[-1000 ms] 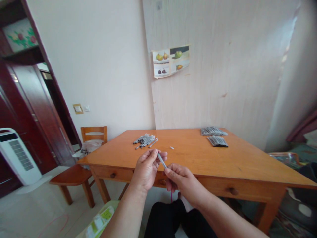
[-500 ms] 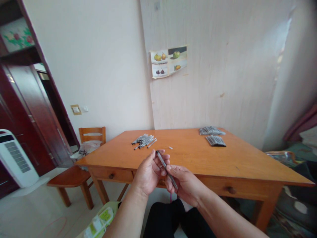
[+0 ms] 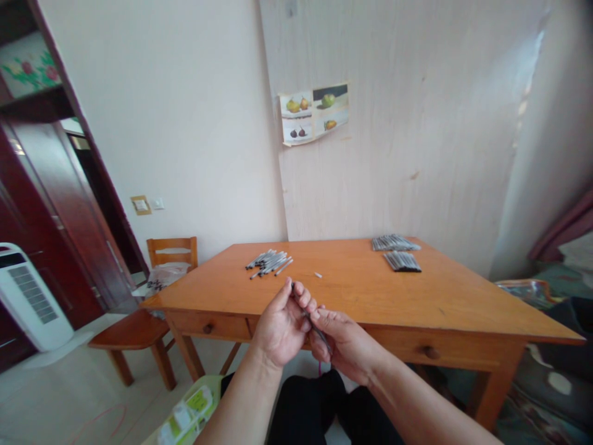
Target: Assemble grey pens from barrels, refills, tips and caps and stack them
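My left hand (image 3: 282,324) and my right hand (image 3: 345,343) meet in front of the near edge of the wooden table (image 3: 370,296). Both pinch one thin grey pen-like stick (image 3: 311,318), which slants down to the right between them. On the table's far left lies a loose pile of similar grey sticks (image 3: 269,262). A small white piece (image 3: 318,275) lies alone near the middle. Two neat dark stacks of sticks (image 3: 399,253) sit at the far right.
A wooden chair (image 3: 148,309) with a plastic bag (image 3: 163,276) on it stands left of the table. A white appliance (image 3: 25,296) and a dark red door are further left. A green box (image 3: 188,414) lies on the floor by my knees.
The stick has slid lower into my right hand, so less of it shows. My left fingers have moved along it toward the right hand. The view has shifted a little.
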`<state>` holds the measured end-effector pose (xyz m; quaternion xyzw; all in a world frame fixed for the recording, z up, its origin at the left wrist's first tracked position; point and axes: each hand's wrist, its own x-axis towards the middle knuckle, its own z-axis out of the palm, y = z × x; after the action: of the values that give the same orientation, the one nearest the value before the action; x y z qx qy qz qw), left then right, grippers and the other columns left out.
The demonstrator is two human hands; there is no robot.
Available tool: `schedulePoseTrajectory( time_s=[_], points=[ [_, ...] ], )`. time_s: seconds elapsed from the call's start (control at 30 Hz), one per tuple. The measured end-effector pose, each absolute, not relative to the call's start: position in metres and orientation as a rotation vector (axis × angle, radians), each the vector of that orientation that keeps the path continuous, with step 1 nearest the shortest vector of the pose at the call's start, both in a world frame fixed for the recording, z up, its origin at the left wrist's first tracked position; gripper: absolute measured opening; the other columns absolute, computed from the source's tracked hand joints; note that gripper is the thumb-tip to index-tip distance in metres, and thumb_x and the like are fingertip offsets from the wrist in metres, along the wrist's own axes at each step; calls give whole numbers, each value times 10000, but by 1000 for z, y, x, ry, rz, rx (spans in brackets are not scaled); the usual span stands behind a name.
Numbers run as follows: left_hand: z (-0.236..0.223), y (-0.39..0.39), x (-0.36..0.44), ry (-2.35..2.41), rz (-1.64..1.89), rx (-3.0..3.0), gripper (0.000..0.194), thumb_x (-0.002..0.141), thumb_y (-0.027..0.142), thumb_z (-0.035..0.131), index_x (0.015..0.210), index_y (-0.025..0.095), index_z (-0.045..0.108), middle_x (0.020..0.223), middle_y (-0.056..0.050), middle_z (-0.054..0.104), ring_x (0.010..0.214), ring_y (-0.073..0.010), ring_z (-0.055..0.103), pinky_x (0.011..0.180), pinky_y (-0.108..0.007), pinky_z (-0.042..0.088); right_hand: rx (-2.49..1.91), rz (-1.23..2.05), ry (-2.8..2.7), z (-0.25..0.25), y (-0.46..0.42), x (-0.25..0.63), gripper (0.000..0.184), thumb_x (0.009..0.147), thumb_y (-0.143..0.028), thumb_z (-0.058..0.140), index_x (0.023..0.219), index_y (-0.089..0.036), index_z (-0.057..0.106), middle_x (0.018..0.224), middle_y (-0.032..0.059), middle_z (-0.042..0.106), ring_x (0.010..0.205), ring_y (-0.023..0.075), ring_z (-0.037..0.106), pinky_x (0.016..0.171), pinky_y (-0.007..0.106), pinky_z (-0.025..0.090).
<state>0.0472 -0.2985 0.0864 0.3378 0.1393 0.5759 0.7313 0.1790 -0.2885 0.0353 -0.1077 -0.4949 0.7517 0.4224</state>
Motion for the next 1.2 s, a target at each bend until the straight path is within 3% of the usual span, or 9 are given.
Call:
schedulePoseTrajectory(
  time_s=[0.3,0.43,0.53,0.63,0.7,0.83,0.9,1.07,1.2],
  points=[
    [87,-297,47,358,1263,740,235,907,363,543,764,181,581,653,15,513,628,-115,532,772,-307,509,-302,1767,-1314,38,-292,181,363,888,-491,596,751,-156,575,487,-23,521,440,92,383,513,258,242],
    [84,-297,51,437,1307,734,329,909,451,533,963,150,653,820,-65,669,770,-159,635,716,-269,509,-345,1731,-1325,35,-286,182,402,887,-523,585,727,-155,561,519,-1,564,463,90,408,524,254,251],
    [79,-298,55,490,1308,774,398,902,498,527,1065,154,641,993,-110,700,845,-186,655,664,-263,520,-361,1750,-1309,32,-283,182,414,889,-541,573,724,-163,537,539,2,577,474,90,426,532,243,285],
    [73,-299,59,596,1316,854,355,873,457,592,1096,182,617,1064,-105,693,679,-148,631,459,-215,436,-369,1756,-1289,30,-282,183,396,884,-542,581,771,-164,546,582,-1,589,498,91,456,558,239,337],
    [72,-300,60,643,1349,916,322,853,431,630,1071,195,612,1018,-85,700,576,-118,582,413,-198,377,-381,1733,-1336,30,-281,184,394,885,-540,583,801,-156,572,652,19,619,561,105,507,611,257,385],
    [73,-300,55,692,1511,1076,237,855,376,649,989,181,642,872,-51,691,742,-134,621,661,-226,477,-500,1468,-1466,31,-274,192,414,859,-549,614,769,-145,610,691,28,607,636,122,510,641,268,392],
    [73,-300,52,770,1571,1183,222,855,357,654,977,172,662,804,-38,674,777,-131,616,752,-229,465,-598,1277,-1459,33,-269,198,393,852,-536,627,765,-154,612,678,17,587,626,120,482,618,261,378],
    [68,-301,48,1001,1465,1389,311,835,402,660,1047,175,681,742,-12,632,593,-97,515,554,-198,372,-643,1008,-1516,49,-267,208,297,896,-464,581,883,-172,630,770,25,611,667,129,510,624,263,416],
    [68,-303,50,1130,1349,1691,319,897,415,566,1076,176,675,822,-18,644,737,-132,548,684,-223,422,-657,864,-1597,62,-271,212,289,901,-413,573,1047,-178,656,903,60,671,770,159,588,704,297,477]
  ],
)
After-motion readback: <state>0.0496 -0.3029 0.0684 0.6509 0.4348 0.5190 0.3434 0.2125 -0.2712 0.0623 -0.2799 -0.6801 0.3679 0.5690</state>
